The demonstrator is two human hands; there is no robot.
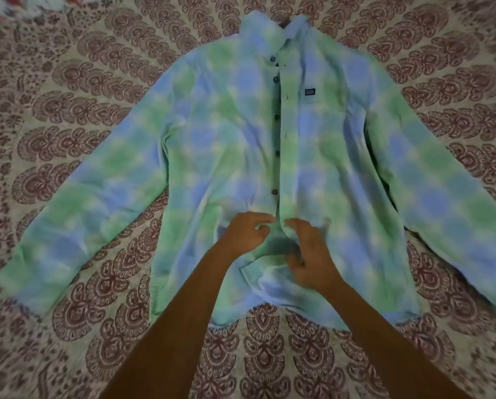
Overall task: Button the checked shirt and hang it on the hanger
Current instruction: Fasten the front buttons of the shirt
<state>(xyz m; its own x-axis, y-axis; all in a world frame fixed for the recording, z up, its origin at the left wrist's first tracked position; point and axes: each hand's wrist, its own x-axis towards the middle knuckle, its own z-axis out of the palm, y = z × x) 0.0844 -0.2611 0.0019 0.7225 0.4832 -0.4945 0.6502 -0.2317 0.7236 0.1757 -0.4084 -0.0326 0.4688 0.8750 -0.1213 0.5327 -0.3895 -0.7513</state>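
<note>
Buttoning: I work the checked shirt's placket near its hem.
Left hand: curled, pinching button edge.
Right hand: pinching buttonhole edge.
Next: push button through.

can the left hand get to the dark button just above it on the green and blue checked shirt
Probably yes. The dark button lies exposed on the placket of the green and blue checked shirt, just beyond the left hand, with only flat fabric between them.

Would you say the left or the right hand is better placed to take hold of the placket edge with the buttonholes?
Probably the right hand: it already rests on that overlapping edge of the checked shirt; the left hand sits on the button side.
</note>
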